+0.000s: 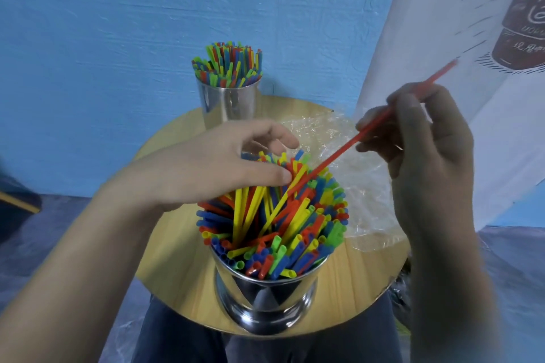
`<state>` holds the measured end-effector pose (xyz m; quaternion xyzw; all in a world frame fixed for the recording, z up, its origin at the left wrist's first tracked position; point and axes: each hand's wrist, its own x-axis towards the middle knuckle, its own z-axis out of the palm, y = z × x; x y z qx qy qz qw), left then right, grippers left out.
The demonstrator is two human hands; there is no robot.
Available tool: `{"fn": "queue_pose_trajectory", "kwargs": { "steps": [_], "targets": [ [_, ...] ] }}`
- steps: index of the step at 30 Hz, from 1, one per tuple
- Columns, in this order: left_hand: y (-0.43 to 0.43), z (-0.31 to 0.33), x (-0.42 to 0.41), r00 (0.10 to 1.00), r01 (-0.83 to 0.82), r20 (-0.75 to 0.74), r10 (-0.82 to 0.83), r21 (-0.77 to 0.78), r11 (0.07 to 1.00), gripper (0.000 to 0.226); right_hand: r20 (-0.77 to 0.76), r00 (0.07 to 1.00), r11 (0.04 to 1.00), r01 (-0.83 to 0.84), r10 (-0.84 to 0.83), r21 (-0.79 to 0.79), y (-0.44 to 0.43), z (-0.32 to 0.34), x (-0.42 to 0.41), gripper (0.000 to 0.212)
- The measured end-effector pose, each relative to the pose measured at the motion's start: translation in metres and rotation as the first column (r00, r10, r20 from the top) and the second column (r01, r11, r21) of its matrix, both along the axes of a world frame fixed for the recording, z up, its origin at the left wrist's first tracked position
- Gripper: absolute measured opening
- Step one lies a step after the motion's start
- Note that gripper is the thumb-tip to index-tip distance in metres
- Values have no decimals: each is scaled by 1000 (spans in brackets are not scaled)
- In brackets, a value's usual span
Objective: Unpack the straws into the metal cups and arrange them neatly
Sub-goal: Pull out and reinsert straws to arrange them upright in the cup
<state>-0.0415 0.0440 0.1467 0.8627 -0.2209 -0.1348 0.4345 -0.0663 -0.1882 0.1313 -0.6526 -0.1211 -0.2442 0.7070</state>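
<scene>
Over the left side of the near metal cup [265, 300], the left hand [212, 168] arches above the straws [274, 221]. Its thumb lies on their tips and its fingers are loosely curved, closing round nothing visible. Behind that cup stands the far metal cup [228, 103], already full and fairly even, so the filling step looks nearly over and this is the tidying of the last cup.

The near cup is polished, mirror-bright steel with a flared foot, standing on a round pale-wood bench [174, 233]. Its thin, glossy plastic tubes in red, yellow, green and blue splay outward, and several lie slanted across the middle.

Just right of the cup, a red straw [354, 141] slants down with its lower end among the tips. A crinkled clear wrapper [362, 186] lies flat beyond it. The right hand [418, 156] pinches the straw near its upper half. The next move probably calls for standing it upright and sliding it into a gap while the left hand keeps the bundle apart.
</scene>
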Motion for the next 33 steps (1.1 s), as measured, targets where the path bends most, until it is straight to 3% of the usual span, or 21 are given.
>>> {"fn": "queue_pose_trajectory", "kwargs": {
  "steps": [3,7,12,19,23,26,29,33],
  "targets": [
    [-6,2,5,1000,-25,13,26,-24,999,20,11,998,977,-59,63,-204,7,-4,-2,17],
    [-8,13,13,1000,7,9,-8,105,994,17,-31,993,923,-121,118,-365,11,-9,-1,14],
    [-13,24,20,997,14,72,-35,264,964,10,-80,988,903,-152,131,-401,10,-11,-2,12],
    [-9,24,21,991,26,123,-57,243,970,10,-101,985,904,-168,139,-393,11,-13,-1,12],
    [-1,29,19,974,4,226,-7,13,1000,11,-91,978,931,-204,185,-302,16,-13,-2,44],
    [3,29,19,956,-56,267,121,-237,970,11,-78,985,914,-172,154,-367,17,-15,-1,34],
    [5,29,18,912,-141,277,302,-479,866,10,-94,988,870,-155,126,-467,17,-16,0,15],
    [19,35,23,844,-206,190,501,-749,630,11,-120,984,846,-177,135,-502,17,-14,-1,17]
  ]
}}
